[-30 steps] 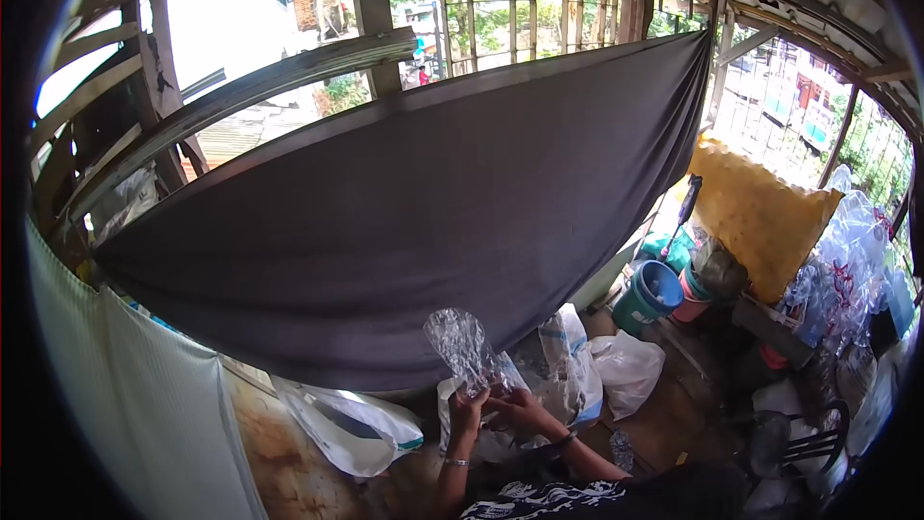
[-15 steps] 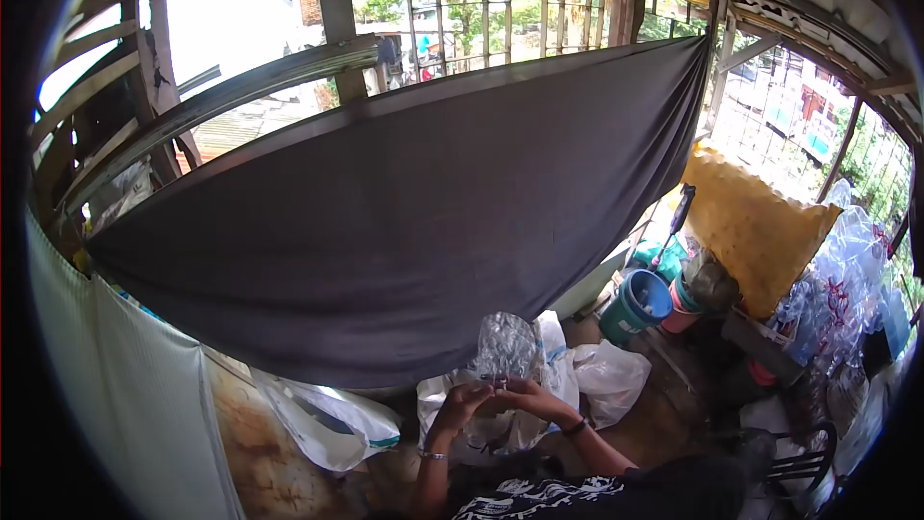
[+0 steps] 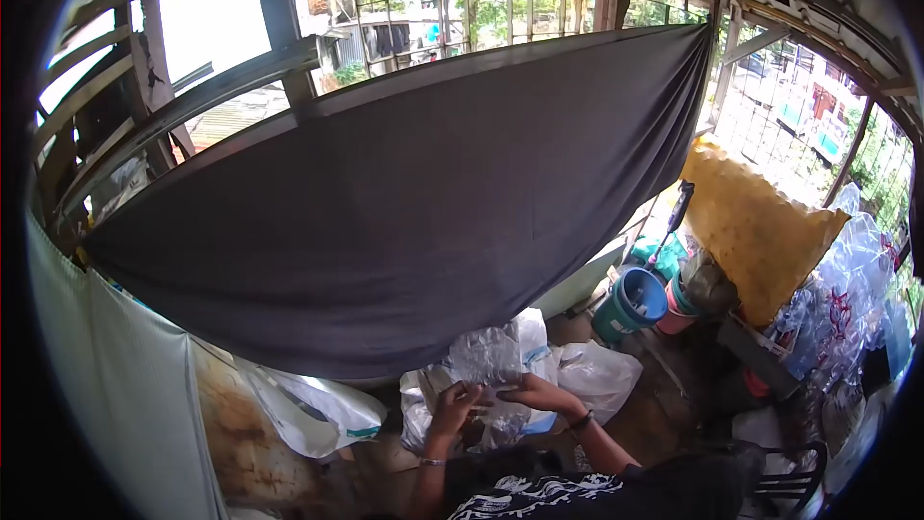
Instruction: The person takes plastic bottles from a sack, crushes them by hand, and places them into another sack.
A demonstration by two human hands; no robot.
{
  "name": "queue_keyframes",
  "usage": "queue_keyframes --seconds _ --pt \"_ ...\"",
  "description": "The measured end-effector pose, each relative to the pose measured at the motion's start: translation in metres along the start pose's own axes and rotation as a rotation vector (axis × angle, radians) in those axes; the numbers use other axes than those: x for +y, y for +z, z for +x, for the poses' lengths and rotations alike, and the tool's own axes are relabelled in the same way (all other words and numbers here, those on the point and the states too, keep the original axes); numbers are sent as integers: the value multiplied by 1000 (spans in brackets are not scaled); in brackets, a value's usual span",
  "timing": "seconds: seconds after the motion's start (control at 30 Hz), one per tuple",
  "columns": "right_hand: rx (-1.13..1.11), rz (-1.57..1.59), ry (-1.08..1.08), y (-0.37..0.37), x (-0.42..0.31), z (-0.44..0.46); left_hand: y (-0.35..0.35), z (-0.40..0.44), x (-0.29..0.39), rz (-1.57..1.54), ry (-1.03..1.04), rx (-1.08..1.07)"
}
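Observation:
A crinkled, see-through clear plastic piece [image 3: 485, 356] stands up between my hands, in front of the hanging dark cloth; it looks like a bottle or similar, but its exact kind is unclear. My left hand [image 3: 456, 408], with a bracelet at the wrist, has its fingers closed at the lower left edge of the plastic. At the lower right edge, my right hand [image 3: 541, 396] grips it with bent fingers, a dark band on that wrist. More clear plastic [image 3: 502, 424] lies below the hands, among white sacks [image 3: 419, 405].
A large dark cloth [image 3: 404, 202] hangs ahead. To the right are a whitish plastic bag [image 3: 599, 371], a blue-green bucket [image 3: 630, 306], a yellow sheet [image 3: 760, 227] and a heap of clear plastic [image 3: 847, 279]. A white-and-blue sack [image 3: 318, 414] lies left; a black chair [image 3: 794, 477] stands lower right.
My hands have moved slightly apart, and the clear plastic has shifted left and a little down, turning as it went. The camera view has tilted slightly.

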State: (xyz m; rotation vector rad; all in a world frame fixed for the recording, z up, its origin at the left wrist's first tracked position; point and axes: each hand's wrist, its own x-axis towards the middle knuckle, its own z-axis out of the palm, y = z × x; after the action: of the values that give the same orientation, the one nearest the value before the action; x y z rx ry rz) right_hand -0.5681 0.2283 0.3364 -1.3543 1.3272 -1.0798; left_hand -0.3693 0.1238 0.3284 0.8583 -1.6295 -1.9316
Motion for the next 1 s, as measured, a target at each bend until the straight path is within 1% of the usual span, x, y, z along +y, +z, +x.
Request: queue_keyframes --seconds 0.07,0.1,0.13,0.17,0.2,0.23,0.27,0.37,0.43,0.47,0.53,0.57,0.6,0.67,0.73,0.77,0.83,0.87,0.93,0.97,1.0 --pt "-53 -63 -28 -10 4 -5 -2 4 -1 -40 -50 -41" --pt "-45 150 42 -10 5 -5 0 10 -11 -50 -50 -102" --pt "-38 362 114 -10 6 -4 1 14 -24 74 -39 -85" --pt "-29 569 188 -9 10 -3 7 16 -21 198 -27 -72" --pt "-10 507 171 -8 15 -2 14 15 -19 322 -12 -63" --pt "13 443 152 -8 23 0 20 10 -16 331 39 -5" --pt "38 379 129 -8 30 4 25 10 -19 408 54 52" --pt "114 -271 284 0 52 11 41 2 -29 595 124 230" --pt "179 -224 151 11 55 7 52 -5 -30 657 206 355" --pt "216 -202 84 14 53 5 48 -7 -30 539 152 285" --pt "99 34 112 6 51 -2 33 -11 -28 298 50 144" --pt "39 149 124 1 45 -4 25 -13 -26 156 46 88" --pt "-19 188 112 -1 39 -4 17 -16 -24 17 41 30" --pt "-124 264 83 -4 24 -3 5 -17 -18 12 75 11" --pt "-187 128 69 1 9 4 -8 -15 -10 280 158 103" --pt "-222 60 60 7 2 8 -13 -17 -6 253 163 133" --pt "-27 11 -50 27 -1 12 -20 -15 4 192 187 192" --pt "69 -16 -103 35 -4 15 -26 -18 10 143 181 184" --pt "110 299 21 41 -46 19 -38 -31 21 38 163 174" --pt "126 461 86 48 -61 23 -45 -34 23 99 169 152" --pt "174 353 125 55 -62 32 -54 -40 25 162 170 131"
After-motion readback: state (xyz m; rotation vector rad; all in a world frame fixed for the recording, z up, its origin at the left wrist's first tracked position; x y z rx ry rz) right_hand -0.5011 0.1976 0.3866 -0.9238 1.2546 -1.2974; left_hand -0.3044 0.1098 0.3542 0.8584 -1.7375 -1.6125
